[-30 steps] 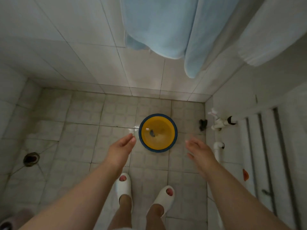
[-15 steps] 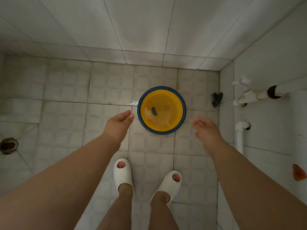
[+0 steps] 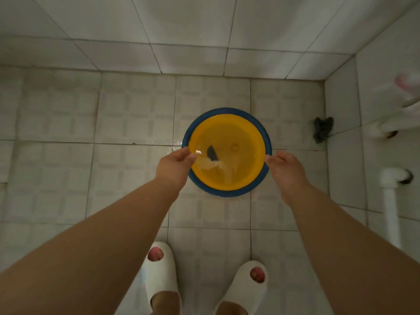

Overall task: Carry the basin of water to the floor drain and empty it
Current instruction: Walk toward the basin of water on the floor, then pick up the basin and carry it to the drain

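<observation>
1. Two hands meet the basin (image 3: pixel 227 185) at opposite sides of its rim — the left hand (image 3: pixel 173 165) at one edge, the right hand (image 3: pixel 287 169) at the other.
2. Left grip: fingers curled narrow over the rim, thumb tip just inside the yellow bowl; it looks to be pinching the edge, though the underside of the fingers is hidden.
3. Right grip: fingers bent and close together at the blue edge, touching it or just beside it; I cannot tell whether it has closed on the rim.
4. Between the two grips the basin sits flat on the floor (image 3: pixel 56 123), upright, yellow inside with a blue outer ring.
5. Water (image 3: pixel 227 169) lies in the bowl, showing pale reflections close to the left grip, and a small dark item (image 3: pixel 212 153) rests in it just beyond the left thumb.
6. Beyond both grips the floor tiles run to a white tiled wall (image 3: pixel 193 30); a thin wet streak shows on the floor just past the left hand.
7. Out past the right grip, near the side wall, a dark rag (image 3: pixel 322 128) lies crumpled on the floor, well apart from the basin.
8. Farther right of that grip a white pipe (image 3: pixel 391 201) bends out of the side wall and runs down.
9. Behind the grips, toward the body, two white slippers (image 3: pixel 159 276) stand side by side, toes pointing at the basin.
</observation>
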Tool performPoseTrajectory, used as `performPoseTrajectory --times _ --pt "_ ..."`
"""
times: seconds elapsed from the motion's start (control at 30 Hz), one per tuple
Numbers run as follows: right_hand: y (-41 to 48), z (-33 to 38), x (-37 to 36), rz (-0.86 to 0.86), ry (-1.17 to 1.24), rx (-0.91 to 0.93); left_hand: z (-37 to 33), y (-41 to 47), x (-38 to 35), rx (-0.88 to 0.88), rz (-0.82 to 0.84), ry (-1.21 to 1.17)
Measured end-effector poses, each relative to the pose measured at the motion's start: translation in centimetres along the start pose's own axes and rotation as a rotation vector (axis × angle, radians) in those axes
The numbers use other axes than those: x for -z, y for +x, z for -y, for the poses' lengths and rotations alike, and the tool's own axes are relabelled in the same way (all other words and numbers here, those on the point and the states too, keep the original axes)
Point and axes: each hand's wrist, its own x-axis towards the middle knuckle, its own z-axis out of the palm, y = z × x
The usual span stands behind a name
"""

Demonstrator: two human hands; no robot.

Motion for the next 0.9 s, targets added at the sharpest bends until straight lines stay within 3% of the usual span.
performPoseTrajectory --times 0.33,0.67,0.9 --pt "9.6 -6.3 -3.7 -0.121 -0.176 0.174 5.7 10.7 -3.1 -0.027 -0.15 0.179" --pt "15.5 -8.1 -4.1 -0.193 -0.257 0.169 5.7 15.9 -4.1 -0.148 -0.197 0.16" --pt "17.5 -8.7 -3.8 -0.055 -0.251 0.103 6.2 17.0 -3.5 -0.103 0.001 0.403"
